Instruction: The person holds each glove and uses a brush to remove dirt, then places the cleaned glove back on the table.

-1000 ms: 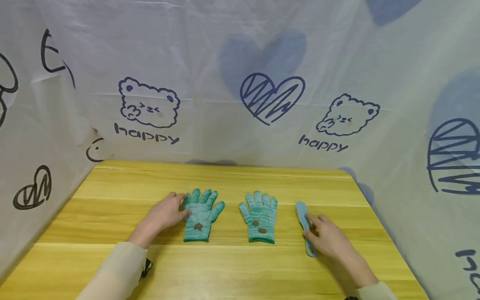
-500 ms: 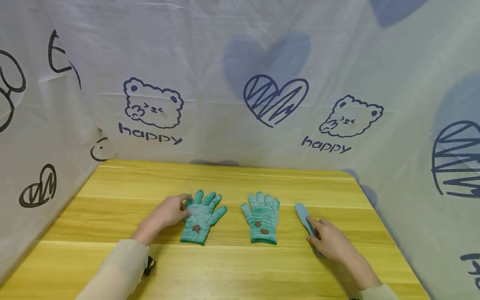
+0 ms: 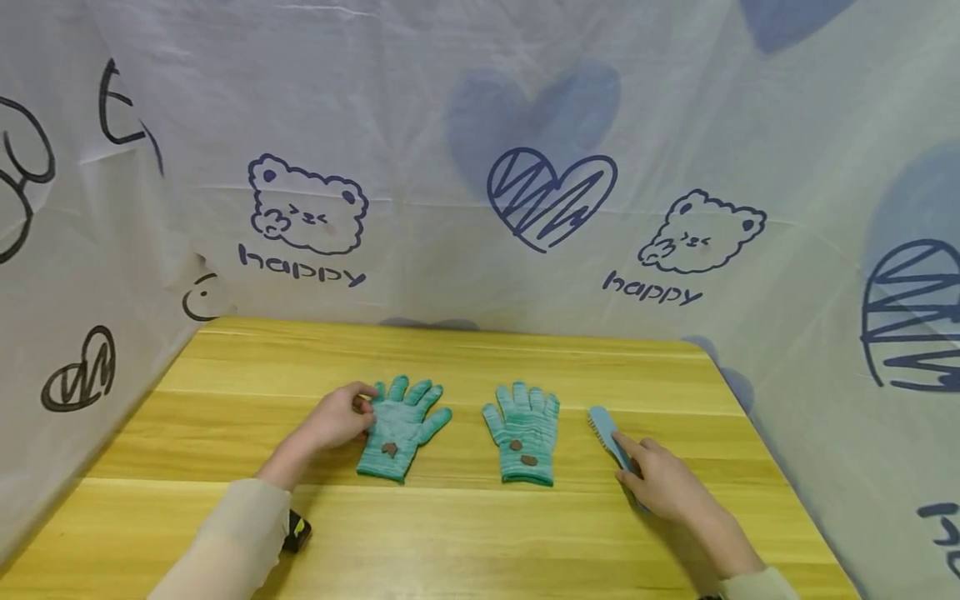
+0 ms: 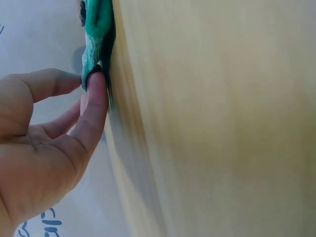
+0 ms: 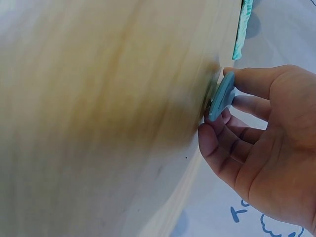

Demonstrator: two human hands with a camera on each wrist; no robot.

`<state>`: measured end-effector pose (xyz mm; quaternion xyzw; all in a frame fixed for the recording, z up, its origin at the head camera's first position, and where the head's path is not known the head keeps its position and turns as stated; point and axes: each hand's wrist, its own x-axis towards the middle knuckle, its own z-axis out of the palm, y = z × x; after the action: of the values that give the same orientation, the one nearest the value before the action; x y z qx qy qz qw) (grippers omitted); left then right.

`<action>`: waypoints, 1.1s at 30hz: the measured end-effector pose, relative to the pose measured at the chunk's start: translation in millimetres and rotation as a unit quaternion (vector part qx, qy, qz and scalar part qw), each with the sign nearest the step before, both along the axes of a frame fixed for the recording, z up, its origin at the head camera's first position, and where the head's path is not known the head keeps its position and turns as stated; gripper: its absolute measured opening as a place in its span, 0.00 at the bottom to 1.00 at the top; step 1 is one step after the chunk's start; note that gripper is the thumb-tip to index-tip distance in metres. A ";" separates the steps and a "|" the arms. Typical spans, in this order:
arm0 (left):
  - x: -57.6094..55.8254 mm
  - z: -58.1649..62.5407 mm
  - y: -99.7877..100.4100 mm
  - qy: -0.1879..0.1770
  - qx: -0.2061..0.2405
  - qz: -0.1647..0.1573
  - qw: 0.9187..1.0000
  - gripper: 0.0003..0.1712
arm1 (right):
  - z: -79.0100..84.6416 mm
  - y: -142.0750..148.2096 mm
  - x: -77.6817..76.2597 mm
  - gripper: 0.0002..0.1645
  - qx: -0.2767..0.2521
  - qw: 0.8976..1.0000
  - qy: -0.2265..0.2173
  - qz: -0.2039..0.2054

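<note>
A teal glove (image 3: 395, 429), with a brown patch near its cuff, lies palm-flat on the wooden table (image 3: 465, 542). My left hand (image 3: 341, 414) pinches its left edge between thumb and fingers; the left wrist view shows that edge raised slightly between my fingertips (image 4: 98, 84). A second teal glove (image 3: 528, 425), bearing two brown patches, lies to the right. Farther right, my right hand (image 3: 660, 477) holds a light blue brush (image 3: 606, 427) by its handle, bristles turned to the left. The handle's lower part is hidden behind my fingers.
White cloth (image 3: 420, 275) printed with bears, hearts and "happy" hangs behind the table and along both sides. A dark band (image 3: 297, 531) is on my left wrist.
The left glove has tilted, its cuff shifting left, with my left hand at its edge. My right fingers have closed round the brush handle, and the brush has turned slightly. The view shifted a little.
</note>
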<state>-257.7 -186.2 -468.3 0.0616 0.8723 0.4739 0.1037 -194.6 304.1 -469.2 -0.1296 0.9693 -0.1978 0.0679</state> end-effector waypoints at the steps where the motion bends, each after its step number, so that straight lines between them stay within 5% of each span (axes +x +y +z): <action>1: 0.2 -0.1 -0.5 -0.007 0.015 0.003 1.000 0.26 | 0.0 -0.1 0.2 0.39 -0.001 1.000 0.000 -0.001; 8: 1.1 -0.1 -4.5 -0.044 0.065 0.027 0.997 0.33 | 0.4 -0.8 0.0 0.39 0.005 1.000 -0.002 -0.007; 19: 1.1 2.4 -7.6 -0.090 0.113 0.021 0.989 0.28 | 1.2 -1.4 0.3 0.35 0.006 1.000 -0.006 -0.014; 33: 2.6 -0.2 -6.4 -0.113 0.126 -0.017 0.985 0.24 | 6.0 0.7 0.2 0.32 -0.025 0.999 0.003 -0.024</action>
<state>-255.1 -192.7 -468.4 0.0351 0.7872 0.5820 0.2009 -194.4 304.8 -463.2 -0.1084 0.9670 -0.2232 0.0573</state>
